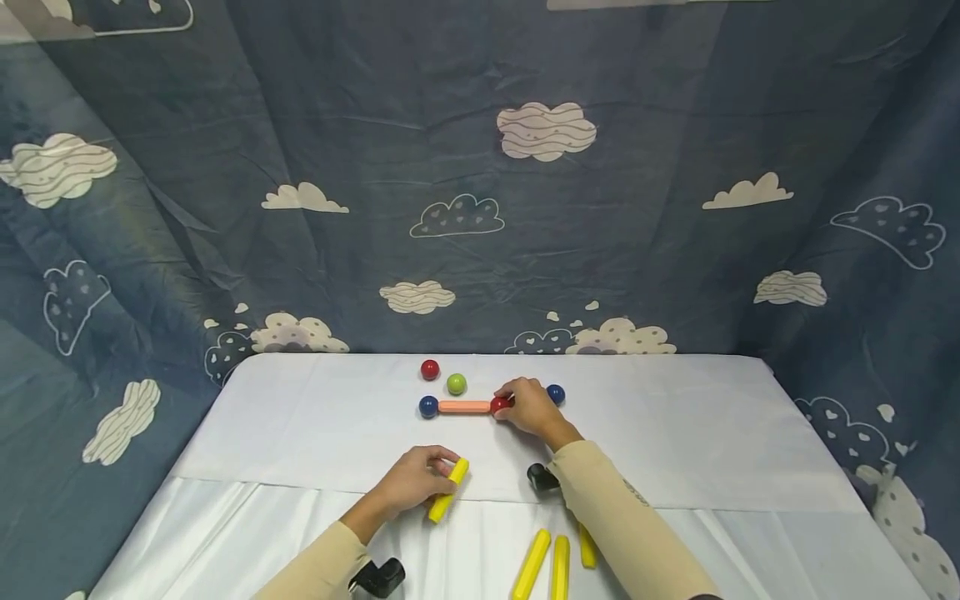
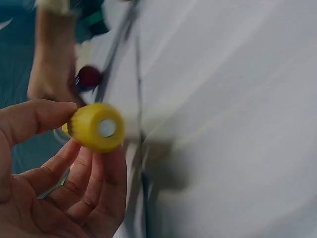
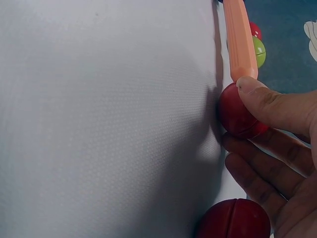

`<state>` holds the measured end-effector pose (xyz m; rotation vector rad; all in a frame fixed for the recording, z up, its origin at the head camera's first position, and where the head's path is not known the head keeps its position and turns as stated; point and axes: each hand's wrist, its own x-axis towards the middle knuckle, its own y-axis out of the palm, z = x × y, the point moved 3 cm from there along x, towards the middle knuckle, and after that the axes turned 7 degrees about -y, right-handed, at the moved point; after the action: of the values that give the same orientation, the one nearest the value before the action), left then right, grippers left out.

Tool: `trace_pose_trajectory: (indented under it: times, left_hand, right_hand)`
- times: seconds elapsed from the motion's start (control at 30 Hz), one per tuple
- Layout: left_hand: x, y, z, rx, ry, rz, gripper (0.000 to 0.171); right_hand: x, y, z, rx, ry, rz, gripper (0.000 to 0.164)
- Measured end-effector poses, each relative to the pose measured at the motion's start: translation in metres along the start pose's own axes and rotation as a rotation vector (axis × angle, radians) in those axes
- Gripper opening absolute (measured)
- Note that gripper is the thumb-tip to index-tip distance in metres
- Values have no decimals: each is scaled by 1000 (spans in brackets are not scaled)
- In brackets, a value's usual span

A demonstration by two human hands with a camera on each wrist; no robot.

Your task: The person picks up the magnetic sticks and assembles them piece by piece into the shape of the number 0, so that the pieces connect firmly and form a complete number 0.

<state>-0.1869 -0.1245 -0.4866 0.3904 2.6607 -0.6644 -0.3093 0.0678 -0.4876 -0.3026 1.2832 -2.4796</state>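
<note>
My left hand (image 1: 415, 481) pinches a yellow stick (image 1: 449, 490) between thumb and fingers above the front part of the table. In the left wrist view a round silvery disc (image 2: 106, 128) shows in the stick's near end. Farther back, my right hand (image 1: 531, 406) holds a red ball (image 3: 241, 111), thumb on top and fingers beneath in the right wrist view. That ball sits at the right end of an orange stick (image 1: 463, 407), whose left end meets a blue ball (image 1: 428, 407). Another red ball (image 3: 234, 219) appears below the right fingers in the right wrist view.
Behind the orange stick lie a red ball (image 1: 430, 370) and a green ball (image 1: 456, 383). A second blue ball (image 1: 555, 394) is just beyond the right hand. Several yellow sticks (image 1: 531, 564) lie at the front, one partly under the right sleeve. A cloud-patterned curtain (image 1: 457, 167) hangs behind the white-covered table (image 1: 712, 433).
</note>
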Motion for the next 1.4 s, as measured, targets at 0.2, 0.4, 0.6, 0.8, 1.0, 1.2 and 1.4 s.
trace_pose_trajectory:
  times: [0.2, 0.4, 0.6, 0.8, 1.0, 1.2, 1.4]
  left_hand:
    - [11, -20, 11, -184, -173, -45, 40]
    - [23, -38, 19, -293, -222, -87, 42]
    - [35, -50, 25, -310, -234, -144, 40]
    - [41, -57, 29, -315, -224, -183, 36]
    - [46, -59, 28, -288, -254, -200, 37]
    - [50, -58, 29, -245, -261, -214, 37]
    - [52, -58, 31, -203, -257, -236, 36]
  right_hand:
    - [-1, 0, -1, 19, -9, -3, 32]
    - [-2, 0, -2, 22, 13, 4, 32]
    - [-2, -1, -2, 25, 6, -4, 32]
    - [-5, 0, -1, 31, 0, -5, 31]
    - [-6, 1, -1, 38, -16, -21, 31]
    - [-5, 0, -1, 41, -22, -23, 31]
    - [-5, -1, 0, 36, 1, -10, 32]
